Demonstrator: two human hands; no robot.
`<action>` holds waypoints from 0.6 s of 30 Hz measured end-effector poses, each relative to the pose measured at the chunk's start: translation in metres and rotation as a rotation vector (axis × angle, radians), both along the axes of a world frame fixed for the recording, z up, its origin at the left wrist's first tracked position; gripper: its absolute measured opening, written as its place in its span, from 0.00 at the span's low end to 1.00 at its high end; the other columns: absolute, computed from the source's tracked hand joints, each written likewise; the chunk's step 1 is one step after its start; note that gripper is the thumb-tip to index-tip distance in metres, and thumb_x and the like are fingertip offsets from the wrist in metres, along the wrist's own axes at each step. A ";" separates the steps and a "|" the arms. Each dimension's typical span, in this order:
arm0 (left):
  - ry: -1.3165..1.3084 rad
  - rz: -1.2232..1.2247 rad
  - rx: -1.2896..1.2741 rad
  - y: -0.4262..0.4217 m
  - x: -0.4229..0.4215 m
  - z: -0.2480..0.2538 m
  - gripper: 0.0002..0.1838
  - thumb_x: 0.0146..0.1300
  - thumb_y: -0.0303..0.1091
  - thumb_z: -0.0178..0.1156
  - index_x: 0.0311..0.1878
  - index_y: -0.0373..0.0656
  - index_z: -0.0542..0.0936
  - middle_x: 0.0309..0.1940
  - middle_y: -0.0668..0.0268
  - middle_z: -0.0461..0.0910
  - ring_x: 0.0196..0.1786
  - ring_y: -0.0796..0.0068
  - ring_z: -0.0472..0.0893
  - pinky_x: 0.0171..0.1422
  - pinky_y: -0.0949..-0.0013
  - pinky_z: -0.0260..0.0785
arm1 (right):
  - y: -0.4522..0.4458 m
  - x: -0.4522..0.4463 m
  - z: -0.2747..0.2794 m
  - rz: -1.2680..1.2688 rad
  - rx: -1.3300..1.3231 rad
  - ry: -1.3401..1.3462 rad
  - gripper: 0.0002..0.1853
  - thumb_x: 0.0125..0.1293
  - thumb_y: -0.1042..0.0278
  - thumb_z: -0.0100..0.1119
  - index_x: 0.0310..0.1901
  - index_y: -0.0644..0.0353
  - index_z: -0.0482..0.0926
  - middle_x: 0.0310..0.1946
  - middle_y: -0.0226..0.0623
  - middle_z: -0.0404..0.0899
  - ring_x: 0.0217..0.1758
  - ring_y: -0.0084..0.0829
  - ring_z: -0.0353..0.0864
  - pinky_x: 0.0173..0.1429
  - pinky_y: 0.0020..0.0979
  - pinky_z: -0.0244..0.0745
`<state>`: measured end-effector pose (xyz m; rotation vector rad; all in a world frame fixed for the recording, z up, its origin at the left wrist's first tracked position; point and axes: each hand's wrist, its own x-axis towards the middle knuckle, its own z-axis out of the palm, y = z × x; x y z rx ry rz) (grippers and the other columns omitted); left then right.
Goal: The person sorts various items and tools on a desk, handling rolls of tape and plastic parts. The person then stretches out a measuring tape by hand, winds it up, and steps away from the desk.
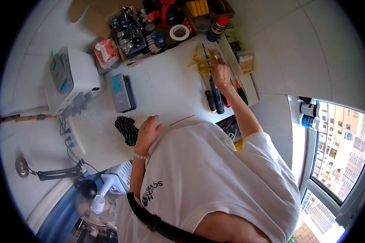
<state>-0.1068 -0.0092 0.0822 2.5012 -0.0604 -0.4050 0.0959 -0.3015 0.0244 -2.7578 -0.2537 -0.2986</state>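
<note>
My right hand reaches to the far right of the white table, fingers bent down and drawn together among a row of tools. A small tan piece shows at its fingertips; what they grip is too small to make out. Beside it lie yellow tangled strands, a black-and-yellow screwdriver, a dark grey pen-shaped tool and an orange-and-green handle. My left hand rests at the table's near edge, fingers extended and holding nothing, between a black-and-white striped cloth and a thin red strand.
Grey flat cases lie at the table's left middle, near a white box-shaped device. Crowded boxes with a tape roll line the back. A spray can and a pale green tray stand at the back right.
</note>
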 end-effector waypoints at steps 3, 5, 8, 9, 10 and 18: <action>0.003 0.014 -0.004 -0.004 0.001 0.004 0.19 0.56 0.31 0.62 0.51 0.34 0.74 0.46 0.52 0.77 0.47 0.53 0.77 0.51 0.61 0.71 | 0.020 -0.011 0.018 0.020 0.189 -0.073 0.10 0.51 0.81 0.55 0.36 0.60 0.76 0.36 0.44 0.77 0.37 0.50 0.78 0.39 0.43 0.75; -0.006 0.024 -0.014 -0.009 0.003 0.004 0.19 0.56 0.31 0.61 0.51 0.34 0.74 0.47 0.51 0.77 0.49 0.53 0.77 0.52 0.61 0.71 | 0.041 -0.026 0.035 0.133 0.409 -0.086 0.11 0.50 0.83 0.55 0.36 0.60 0.76 0.35 0.44 0.77 0.36 0.49 0.78 0.39 0.41 0.75; -0.044 0.002 -0.030 -0.016 0.010 0.006 0.23 0.56 0.28 0.61 0.55 0.34 0.71 0.51 0.50 0.75 0.50 0.51 0.77 0.53 0.61 0.71 | 0.073 -0.058 0.038 0.409 0.549 0.038 0.12 0.50 0.84 0.54 0.37 0.62 0.76 0.35 0.42 0.77 0.36 0.47 0.78 0.39 0.39 0.76; -0.072 0.026 -0.056 -0.021 0.014 0.011 0.25 0.55 0.27 0.61 0.57 0.34 0.69 0.52 0.50 0.74 0.50 0.50 0.76 0.54 0.61 0.70 | 0.082 -0.070 0.038 0.492 0.580 0.088 0.12 0.50 0.85 0.54 0.37 0.63 0.76 0.35 0.41 0.77 0.36 0.45 0.78 0.39 0.38 0.76; -0.098 0.052 -0.081 -0.025 0.016 0.016 0.27 0.54 0.26 0.62 0.59 0.34 0.67 0.54 0.50 0.73 0.51 0.49 0.76 0.54 0.61 0.70 | 0.090 -0.082 0.036 0.550 0.592 0.089 0.12 0.50 0.85 0.54 0.37 0.63 0.76 0.35 0.40 0.77 0.35 0.44 0.78 0.38 0.37 0.77; 0.025 0.200 -0.375 -0.044 0.026 0.020 0.27 0.55 0.25 0.62 0.58 0.35 0.67 0.47 0.51 0.77 0.46 0.59 0.80 0.48 0.66 0.74 | 0.097 -0.116 0.052 0.764 0.622 0.262 0.12 0.50 0.74 0.59 0.38 0.62 0.77 0.37 0.40 0.78 0.43 0.42 0.77 0.46 0.39 0.76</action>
